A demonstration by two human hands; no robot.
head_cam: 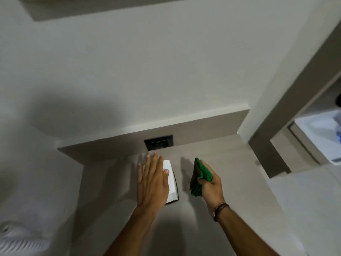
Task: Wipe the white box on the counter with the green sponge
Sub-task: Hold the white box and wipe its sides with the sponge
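A white box point(171, 182) with a dark edge lies flat on the grey counter point(212, 215), near the back wall. My left hand point(152, 183) hovers over or rests on its left part with fingers spread, hiding much of it. Whether the palm touches the box I cannot tell. To the right of the box, my right hand point(211, 185) grips the green sponge point(200, 175), held upright on edge a short way from the box and apart from it.
A black wall socket point(159, 142) sits in the low backsplash just behind the box. A white pillow or bedding point(27, 182) lies to the left. A wall column and an open shelf with a white tray point(321, 139) stand at the right.
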